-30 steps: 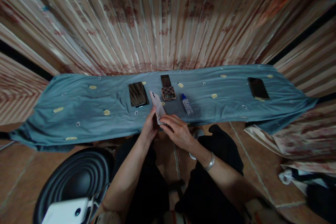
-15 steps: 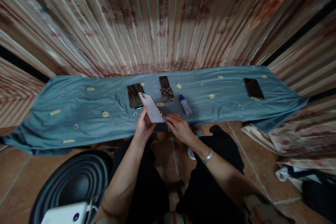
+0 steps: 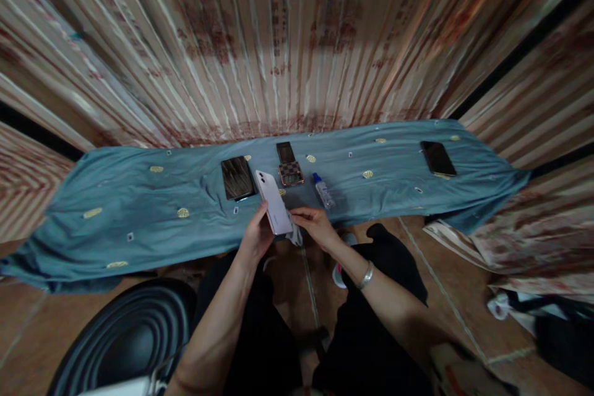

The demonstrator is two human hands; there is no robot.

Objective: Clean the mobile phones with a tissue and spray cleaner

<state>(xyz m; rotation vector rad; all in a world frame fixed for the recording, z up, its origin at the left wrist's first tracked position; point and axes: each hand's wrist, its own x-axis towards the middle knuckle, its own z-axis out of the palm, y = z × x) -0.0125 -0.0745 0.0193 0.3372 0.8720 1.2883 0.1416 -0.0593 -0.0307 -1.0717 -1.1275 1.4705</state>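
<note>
A pale lilac smartphone [image 3: 273,204] is tilted above the near edge of the cloth-covered table, its camera side facing up. My left hand [image 3: 258,234] is closed around its lower left side. At the phone's lower right edge, my right hand [image 3: 315,224] pinches a small grey cloth [image 3: 294,234], which hangs below the fingers. Part of the cloth is hidden behind the phone. Just beyond lie a dark tablet-like device [image 3: 237,178], an opened flip phone [image 3: 290,164] with a checkered part, and a clear bottle with a blue cap [image 3: 323,190].
Blue patterned fabric [image 3: 153,198] covers the long table. A black phone [image 3: 439,158] lies toward its right end. Striped curtains [image 3: 297,43] hang behind and at both sides. A round black ridged stool or basin [image 3: 125,334] stands on the tiled floor at lower left.
The phone has turned more upright in my left hand and come slightly nearer. More of the grey cloth shows beneath my right fingers. The whole view has shifted a little.
</note>
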